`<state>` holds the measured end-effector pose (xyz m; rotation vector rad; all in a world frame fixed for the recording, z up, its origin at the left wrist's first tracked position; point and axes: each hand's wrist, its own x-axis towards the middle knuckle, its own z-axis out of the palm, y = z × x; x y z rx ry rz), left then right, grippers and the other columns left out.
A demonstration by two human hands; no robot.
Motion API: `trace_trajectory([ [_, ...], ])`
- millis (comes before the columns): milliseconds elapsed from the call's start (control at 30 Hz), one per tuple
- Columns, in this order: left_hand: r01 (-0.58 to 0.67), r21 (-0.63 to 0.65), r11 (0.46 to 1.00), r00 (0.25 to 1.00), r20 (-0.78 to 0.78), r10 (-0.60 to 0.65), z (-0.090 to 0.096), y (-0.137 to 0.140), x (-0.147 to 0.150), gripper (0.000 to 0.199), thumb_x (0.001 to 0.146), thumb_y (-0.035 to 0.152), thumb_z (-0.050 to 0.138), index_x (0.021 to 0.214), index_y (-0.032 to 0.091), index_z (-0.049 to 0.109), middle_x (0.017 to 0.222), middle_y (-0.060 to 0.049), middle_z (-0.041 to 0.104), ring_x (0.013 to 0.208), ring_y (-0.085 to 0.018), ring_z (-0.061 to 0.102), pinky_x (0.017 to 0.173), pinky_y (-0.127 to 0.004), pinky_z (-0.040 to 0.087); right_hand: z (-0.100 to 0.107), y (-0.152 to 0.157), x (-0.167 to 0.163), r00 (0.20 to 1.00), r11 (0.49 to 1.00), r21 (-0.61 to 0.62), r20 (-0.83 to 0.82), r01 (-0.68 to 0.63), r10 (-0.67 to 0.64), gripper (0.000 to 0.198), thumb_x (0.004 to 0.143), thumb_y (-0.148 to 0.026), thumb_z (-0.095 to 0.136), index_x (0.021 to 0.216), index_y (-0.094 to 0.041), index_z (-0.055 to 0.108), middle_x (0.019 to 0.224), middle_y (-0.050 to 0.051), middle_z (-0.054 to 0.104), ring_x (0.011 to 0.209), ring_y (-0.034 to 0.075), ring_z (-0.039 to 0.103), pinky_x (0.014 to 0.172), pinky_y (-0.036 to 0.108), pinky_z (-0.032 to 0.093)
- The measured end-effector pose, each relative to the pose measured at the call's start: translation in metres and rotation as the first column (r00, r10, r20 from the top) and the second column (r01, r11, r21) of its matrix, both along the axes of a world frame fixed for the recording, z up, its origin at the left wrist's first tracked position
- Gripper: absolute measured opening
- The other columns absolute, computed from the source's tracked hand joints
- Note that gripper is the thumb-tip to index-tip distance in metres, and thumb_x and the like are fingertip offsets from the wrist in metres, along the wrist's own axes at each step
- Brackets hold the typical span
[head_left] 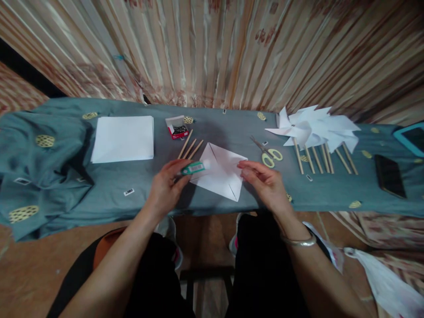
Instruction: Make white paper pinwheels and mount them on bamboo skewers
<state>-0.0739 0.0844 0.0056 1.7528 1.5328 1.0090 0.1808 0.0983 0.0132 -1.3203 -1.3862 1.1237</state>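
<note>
A square white sheet of paper (221, 170) lies turned like a diamond on the cloth, with cut lines running in from its corners. Over its left corner, my left hand (167, 187) grips a small green tube with a barcode label (194, 168), pale tip pointing right; it looks like glue. My right hand (263, 179) has its thumb and fingers pinched together at the paper's right corner; what lies between the fingertips is hidden. Several wooden sticks (195, 149) stick out behind my left hand. Scissors with pale green handles (270, 154) lie beyond my right hand.
A stack of white paper (124, 139) lies at left, beside an open red-and-white box of small dark pieces (178, 128). Several white paper pinwheels (318, 126) on sticks lie at right, near a dark phone (390, 176) and a blue-edged device (410, 138). A pleated curtain (212, 53) hangs behind.
</note>
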Motion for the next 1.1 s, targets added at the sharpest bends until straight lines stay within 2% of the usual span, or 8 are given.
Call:
trace_trajectory([
  [100,-0.144,-0.027,0.989,0.976,-0.166,0.138,0.000,0.000,-0.033,0.034,0.084,0.030,0.056,0.115,0.018,0.065,0.114,-0.009,0.067,0.107,-0.026,0.061,0.098,-0.043,0.047,-0.003,-0.003,0.026,0.956,0.995,0.100,0.293,-0.009,-0.021,0.023,0.084,-0.036,0.063,0.100,-0.023,0.072,0.099,0.006,0.075,0.085,0.019,0.068,0.081,0.037,0.054],
  [200,-0.205,-0.035,0.978,0.932,-0.311,0.184,-0.004,-0.005,-0.057,0.032,0.084,0.027,0.056,0.114,0.019,0.064,0.109,-0.009,0.067,0.106,-0.029,0.060,0.091,-0.045,0.049,-0.006,-0.012,0.036,0.840,0.963,0.168,0.535,-0.212,0.092,0.028,0.087,-0.027,0.057,0.113,-0.024,0.068,0.117,0.008,0.070,0.110,0.024,0.062,0.098,0.047,0.048],
  [433,-0.097,0.118,0.988,0.813,-0.564,0.147,-0.003,-0.016,-0.072,0.033,0.088,0.025,0.055,0.120,0.022,0.056,0.115,-0.005,0.064,0.106,-0.029,0.055,0.094,-0.052,0.047,-0.014,-0.025,0.031,0.642,0.880,0.121,0.729,-0.460,0.236,0.050,0.085,-0.019,0.053,0.134,-0.020,0.052,0.144,0.013,0.049,0.137,0.026,0.041,0.111,0.052,0.037],
  [533,-0.055,0.213,0.975,0.801,-0.574,0.171,0.003,-0.018,-0.057,0.046,0.087,0.029,0.058,0.131,0.022,0.048,0.129,-0.008,0.058,0.115,-0.032,0.049,0.097,-0.053,0.046,-0.015,-0.026,0.030,0.615,0.872,0.114,0.752,-0.476,0.238,0.048,0.084,-0.020,0.054,0.132,-0.017,0.054,0.144,0.015,0.049,0.137,0.028,0.040,0.111,0.053,0.037],
  [600,0.025,0.329,0.944,0.849,-0.506,0.154,0.004,-0.021,-0.036,0.047,0.085,0.032,0.062,0.130,0.023,0.050,0.129,-0.007,0.057,0.118,-0.031,0.049,0.100,-0.051,0.044,-0.015,-0.027,0.030,0.608,0.868,0.111,0.757,-0.484,0.242,0.047,0.084,-0.021,0.055,0.131,-0.018,0.054,0.144,0.014,0.049,0.137,0.028,0.040,0.110,0.054,0.038],
  [700,0.300,0.303,0.905,0.864,-0.488,-0.123,0.000,-0.024,0.004,0.037,0.086,0.031,0.062,0.121,0.022,0.055,0.122,-0.008,0.060,0.112,-0.028,0.052,0.095,-0.049,0.049,-0.015,-0.029,0.028,0.610,0.863,0.118,0.754,-0.492,0.245,0.047,0.084,-0.023,0.057,0.130,-0.020,0.055,0.143,0.013,0.050,0.135,0.030,0.042,0.108,0.056,0.039],
  [800,0.433,0.165,0.886,0.820,-0.481,-0.310,-0.007,-0.023,0.038,0.036,0.085,0.019,0.062,0.120,0.018,0.057,0.124,-0.011,0.061,0.113,-0.027,0.052,0.095,-0.049,0.049,-0.014,-0.030,0.027,0.615,0.864,0.118,0.749,-0.489,0.245,0.045,0.084,-0.024,0.057,0.129,-0.021,0.056,0.141,0.012,0.052,0.133,0.030,0.044,0.107,0.056,0.040],
  [1100,0.477,0.197,0.857,0.805,-0.489,-0.336,-0.013,-0.013,0.052,0.024,0.088,0.021,0.058,0.110,0.011,0.062,0.107,-0.012,0.067,0.099,-0.024,0.060,0.086,-0.041,0.055,-0.012,-0.027,0.027,0.596,0.848,0.094,0.751,-0.522,0.284,0.046,0.084,-0.028,0.062,0.129,-0.019,0.056,0.138,0.013,0.054,0.131,0.030,0.044,0.108,0.053,0.040],
])
